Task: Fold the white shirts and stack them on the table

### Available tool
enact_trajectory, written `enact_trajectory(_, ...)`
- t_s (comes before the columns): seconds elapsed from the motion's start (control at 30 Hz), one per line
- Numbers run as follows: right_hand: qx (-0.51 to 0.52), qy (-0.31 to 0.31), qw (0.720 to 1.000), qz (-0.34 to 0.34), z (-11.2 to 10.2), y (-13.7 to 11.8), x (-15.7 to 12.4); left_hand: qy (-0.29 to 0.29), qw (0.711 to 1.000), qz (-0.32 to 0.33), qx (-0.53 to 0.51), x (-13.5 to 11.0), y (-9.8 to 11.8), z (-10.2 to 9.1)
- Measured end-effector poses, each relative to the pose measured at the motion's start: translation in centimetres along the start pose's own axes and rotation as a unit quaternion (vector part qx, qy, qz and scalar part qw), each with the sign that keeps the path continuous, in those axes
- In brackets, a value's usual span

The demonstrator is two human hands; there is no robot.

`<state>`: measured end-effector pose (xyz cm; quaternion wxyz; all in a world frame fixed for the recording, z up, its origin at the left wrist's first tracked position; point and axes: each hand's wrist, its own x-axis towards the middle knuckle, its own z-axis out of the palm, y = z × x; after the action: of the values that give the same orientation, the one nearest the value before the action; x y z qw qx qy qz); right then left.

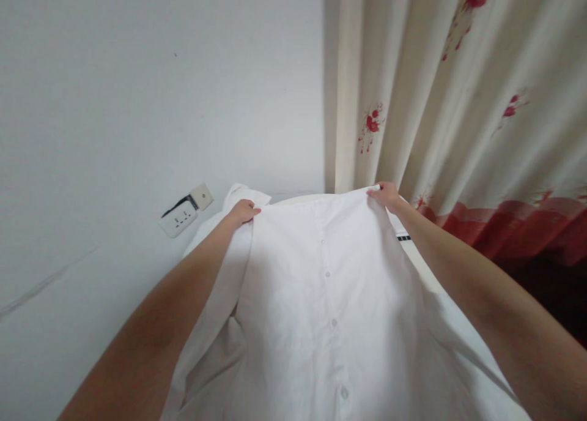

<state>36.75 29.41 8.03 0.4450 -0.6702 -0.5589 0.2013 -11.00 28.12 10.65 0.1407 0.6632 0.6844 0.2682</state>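
A white button-up shirt (pixel 293 292) is stretched out in front of me, its row of small buttons running down the middle toward me. My left hand (pixel 243 213) is closed on the shirt's far edge at the left, thumb on top of the cloth. At the far right corner, my right hand (pixel 385 196) pinches the same edge between thumb and fingers. The cloth hangs taut between the two hands. Loose folds of white fabric lie below my left forearm and to the right of the shirt. The near end of the shirt runs out of view.
A pale wall (pixel 160 103) rises at the left and back, with a power socket (pixel 178 219) and a small switch plate (pixel 202 196) near my left hand. A cream curtain (pixel 413 90) with red flowers hangs at the right, close to my right hand.
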Motion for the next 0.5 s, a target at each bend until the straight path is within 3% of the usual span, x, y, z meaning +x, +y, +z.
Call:
enact_trajectory(0.13,-0.064,0.047,0.997,0.003,1.4,-0.1,-1.5,0.073,0.987,-0.002,0.140,-1.8,2.1,1.2)
enact_trajectory(0.23,-0.208,0.080,0.971,-0.082,3.3,-1.8,-4.4,0.098,0.972,0.072,0.201,-5.0,4.9,4.8)
enact_trajectory(0.33,-0.297,-0.023,0.923,-0.244,6.2,-3.5,-9.4,-0.031,0.940,0.258,0.223,-9.5,7.3,10.5)
enact_trajectory(0.43,-0.321,-0.123,0.880,-0.327,9.2,-3.6,-14.5,-0.092,0.925,0.289,0.230,-13.3,8.6,15.3)
enact_trajectory(0.5,-0.324,-0.171,0.872,-0.325,10.5,-3.0,-16.7,-0.107,0.925,0.280,0.232,-14.6,8.8,16.6)
